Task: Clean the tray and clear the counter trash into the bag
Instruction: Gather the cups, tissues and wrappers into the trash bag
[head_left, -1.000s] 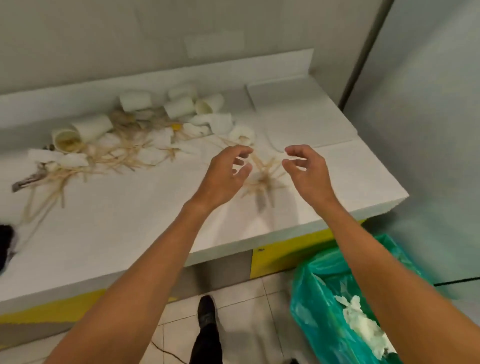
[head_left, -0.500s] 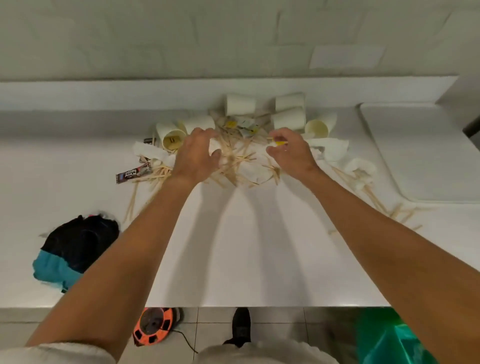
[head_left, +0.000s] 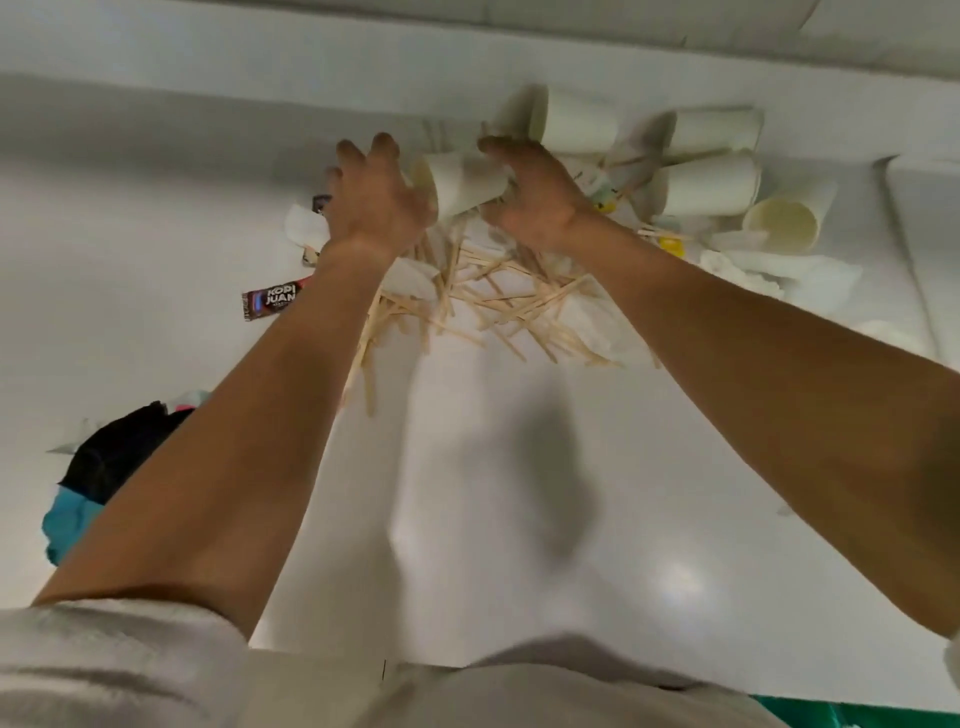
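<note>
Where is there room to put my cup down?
The bare counter in front of the sticks, to the near edge, is free. So is the left back, beyond the sachet. Crowded: cups, sticks and napkins at the back; cloth at left.

Both hands are out at the trash heap at the back of the white counter (head_left: 156, 234). A paper cup (head_left: 462, 182) lies on its side between them, my right hand (head_left: 540, 200) curled over its base end and my left hand (head_left: 374, 205) against its mouth end, fingers spread. Wooden stir sticks (head_left: 498, 299) are scattered just below, more cups (head_left: 711, 182) lie tipped over to the right, and a coffee sachet (head_left: 271, 302) lies beside my left forearm.
</note>
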